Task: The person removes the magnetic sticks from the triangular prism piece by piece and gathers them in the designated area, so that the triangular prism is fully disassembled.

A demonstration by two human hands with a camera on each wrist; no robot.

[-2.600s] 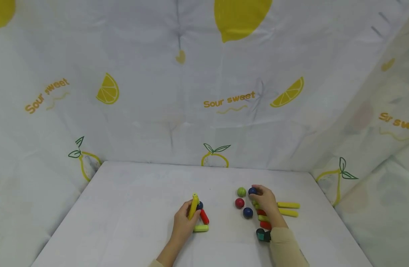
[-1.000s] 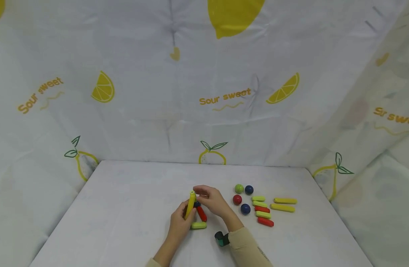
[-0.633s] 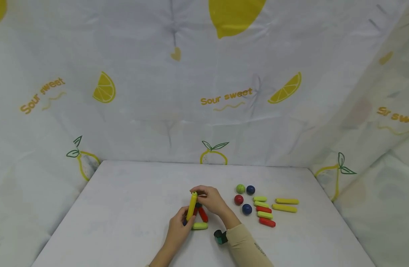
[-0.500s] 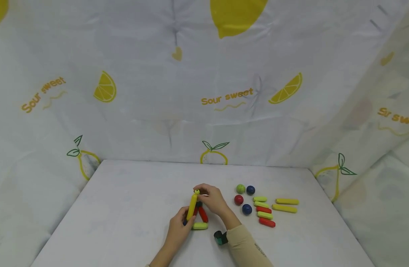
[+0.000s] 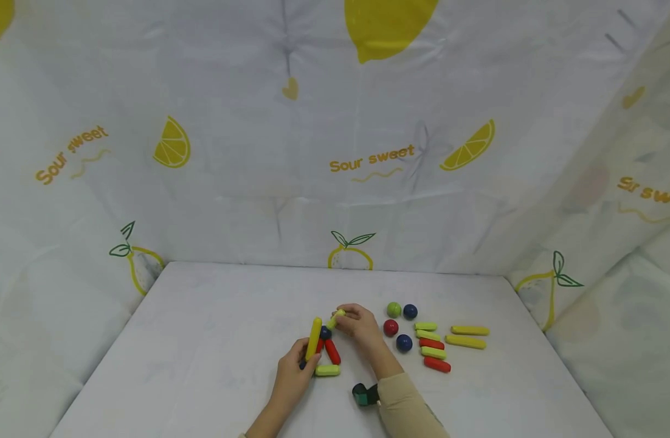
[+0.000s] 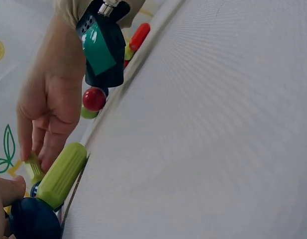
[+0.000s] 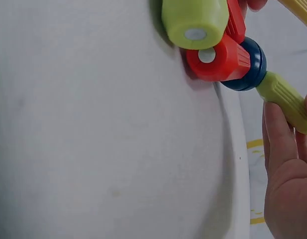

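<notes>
In the head view the left hand [image 5: 292, 372] grips the lower part of a raised yellow stick [image 5: 314, 338], by a blue ball mostly hidden under the fingers. The right hand [image 5: 362, 328] pinches a short lime stick [image 5: 335, 319], whose lower end meets a blue ball [image 5: 325, 333]. Two red sticks, the right one [image 5: 332, 351] in fuller view, run down from that ball. A lime stick [image 5: 328, 370] lies at the base. The right wrist view shows the pinched lime stick [image 7: 286, 101] touching the blue ball [image 7: 254, 63], fingers along its side.
Right of the hands lie a green ball [image 5: 394, 309], a red ball [image 5: 391, 328], two blue balls [image 5: 404, 343], several short lime and red sticks [image 5: 437, 364], and two yellow sticks [image 5: 466, 342]. A lemon-print cloth hangs behind the white table [image 5: 214, 316].
The right hand went from the loose balls to the structure, and lately shifted slightly right, tilting the lime stick rightward. The left hand keeps its grip on the yellow stick.
</notes>
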